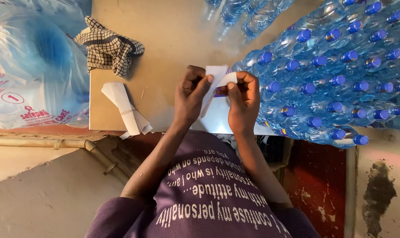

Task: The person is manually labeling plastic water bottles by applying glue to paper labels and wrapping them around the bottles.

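Observation:
My left hand (190,96) and my right hand (244,102) both pinch one small white paper label (217,75) above the near edge of the metal table (173,39). The label's lower part hangs down between the two hands. A bundle of white labels (125,108) tied with a rubber band lies on the table left of my left hand. Right of my right hand lies a heap of clear plastic water bottles with blue caps (336,79), caps pointing toward me.
A black-and-white checked cloth (108,49) sits crumpled at the table's back left. A large blue plastic bag (32,66) fills the far left. More bottles (248,13) lie at the back. Below the table are a concrete floor (45,194) and a pipe (37,142).

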